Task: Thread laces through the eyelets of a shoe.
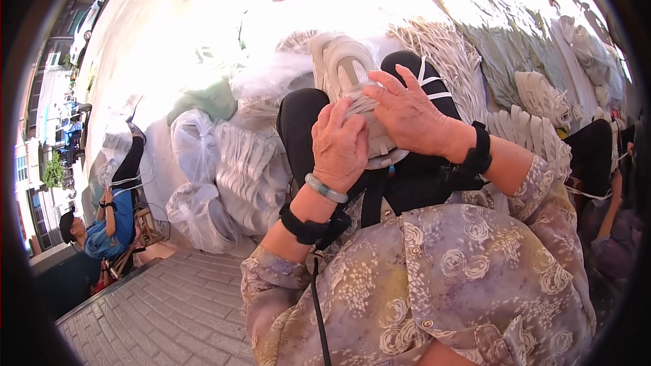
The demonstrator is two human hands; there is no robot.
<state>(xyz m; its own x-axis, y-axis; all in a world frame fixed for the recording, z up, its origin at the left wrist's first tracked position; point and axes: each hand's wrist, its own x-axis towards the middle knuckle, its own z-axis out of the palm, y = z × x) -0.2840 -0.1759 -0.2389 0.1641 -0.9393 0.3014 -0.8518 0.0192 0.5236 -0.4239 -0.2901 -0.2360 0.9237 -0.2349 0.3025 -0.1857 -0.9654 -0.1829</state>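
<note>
We had the shoe (349, 78) on our lap, sole side down across the knees, its long axis running straight away from us, toe far and heel near. Both hands were on it. The left hand (339, 142) lay over the near end, fingers curled down onto the laces (371, 137) and the tongue; it seemed closed on lace or upper, though the fingertips were hidden and we could not tell which. The right hand (407, 112) came in from the other side, flatter and more open, fingers spread across the middle of the shoe and pointing toward the left hand, palm pressing down rather than gripping. So the shoe sat directly under and ahead of both hands, the toe reaching past the right fingertips. The right hand was farther along the shoe; the left held the near end.

Just left of the left hand stood bags (196, 149) of pale shoe parts. Beyond the right hand hung bundles of white laces (447, 54). Far off left, another person (102, 230) sat working.
</note>
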